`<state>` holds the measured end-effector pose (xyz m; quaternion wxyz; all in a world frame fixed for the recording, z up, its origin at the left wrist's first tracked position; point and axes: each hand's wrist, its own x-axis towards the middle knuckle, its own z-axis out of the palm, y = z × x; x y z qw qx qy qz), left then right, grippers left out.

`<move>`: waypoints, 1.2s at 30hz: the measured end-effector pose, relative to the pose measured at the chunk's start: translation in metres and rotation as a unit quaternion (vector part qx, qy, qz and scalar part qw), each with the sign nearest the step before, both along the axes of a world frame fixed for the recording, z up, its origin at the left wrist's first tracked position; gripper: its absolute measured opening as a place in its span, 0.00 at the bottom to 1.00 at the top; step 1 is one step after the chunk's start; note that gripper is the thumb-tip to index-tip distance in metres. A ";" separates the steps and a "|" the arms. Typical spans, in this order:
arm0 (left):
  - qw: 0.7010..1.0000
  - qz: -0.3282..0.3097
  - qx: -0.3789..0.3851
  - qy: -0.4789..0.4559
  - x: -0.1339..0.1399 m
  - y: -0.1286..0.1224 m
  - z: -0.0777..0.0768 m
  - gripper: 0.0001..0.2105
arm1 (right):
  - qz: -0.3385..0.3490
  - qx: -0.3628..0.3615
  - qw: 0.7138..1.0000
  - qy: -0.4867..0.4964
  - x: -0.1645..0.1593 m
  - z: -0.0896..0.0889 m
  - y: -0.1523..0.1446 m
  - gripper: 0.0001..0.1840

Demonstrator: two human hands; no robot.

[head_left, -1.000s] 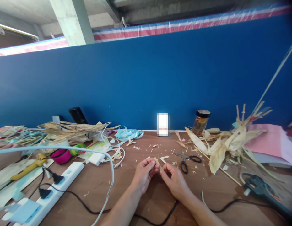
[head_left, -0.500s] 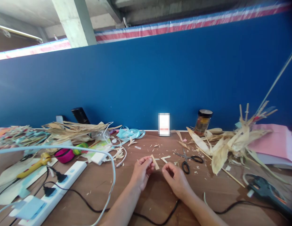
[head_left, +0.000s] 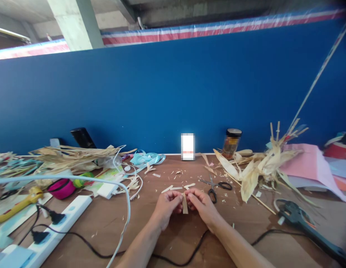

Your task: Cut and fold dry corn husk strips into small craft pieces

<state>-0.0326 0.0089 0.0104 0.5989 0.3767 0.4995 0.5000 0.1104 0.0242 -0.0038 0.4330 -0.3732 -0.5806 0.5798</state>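
In the head view, the left hand (head_left: 167, 209) and right hand (head_left: 204, 208) are pinching a pale strip (head_left: 185, 205) between them, above the brown table (head_left: 186, 234), its lower end pointing toward the wearer. They are seemingly shaping it, the next move probably calling for light, even finger pressure.

clockwise from the middle of the brown table (head_left: 103, 223): pale scraps (head_left: 177, 188) lie strewn at twelve, a dark-lidded jar (head_left: 231, 144) stands at one, black-handled scissors (head_left: 214, 184) lie at two with a heap of dried husks (head_left: 259, 167) farther out, a dark glue gun (head_left: 297, 216) rests at three. a black cable (head_left: 178, 264) curves through six. a white power strip (head_left: 69, 216) slants near nine, light-blue ribbon (head_left: 146, 159) loops near eleven.
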 end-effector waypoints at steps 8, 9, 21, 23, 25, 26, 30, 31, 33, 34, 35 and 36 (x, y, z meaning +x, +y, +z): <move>0.999 -0.023 0.016 0.021 0.001 -0.001 0.000 0.10 | -0.018 0.034 0.999 -0.033 0.000 -0.001 0.001 0.12; 0.999 -0.025 0.016 0.024 0.001 -0.001 0.000 0.10 | -0.025 0.044 0.998 -0.046 0.001 -0.002 0.001 0.11; 0.996 -0.042 0.039 0.063 0.002 0.000 -0.005 0.10 | -0.031 0.061 0.995 -0.076 -0.001 0.004 -0.001 0.09; 0.995 -0.047 0.048 0.071 0.001 0.000 -0.005 0.10 | -0.029 0.061 0.995 -0.077 0.000 0.004 -0.001 0.09; 0.994 -0.052 0.051 0.079 0.001 0.000 -0.006 0.10 | -0.029 0.063 0.995 -0.078 0.000 0.002 -0.001 0.09; 0.994 -0.053 0.051 0.083 0.000 0.000 -0.006 0.10 | -0.028 0.063 0.995 -0.078 0.000 0.001 -0.001 0.09; 0.993 -0.054 0.051 0.094 0.000 0.001 -0.006 0.10 | -0.031 0.063 0.994 -0.080 0.001 -0.003 0.001 0.08; 0.993 -0.054 0.053 0.094 0.000 0.001 -0.006 0.10 | -0.031 0.064 0.994 -0.081 0.001 -0.003 0.001 0.07; 0.992 -0.055 0.058 0.096 0.001 0.001 -0.007 0.09 | -0.030 0.067 0.994 -0.083 0.001 -0.003 0.001 0.07; 0.992 -0.057 0.061 0.098 0.001 0.001 -0.007 0.09 | -0.029 0.069 0.994 -0.084 0.001 -0.003 0.001 0.07; 0.991 -0.058 0.063 0.101 0.001 0.001 -0.007 0.09 | -0.029 0.070 0.994 -0.085 0.001 -0.003 0.001 0.07; 0.991 -0.060 0.065 0.104 0.001 0.001 -0.007 0.09 | -0.028 0.071 0.993 -0.084 0.001 -0.002 0.001 0.07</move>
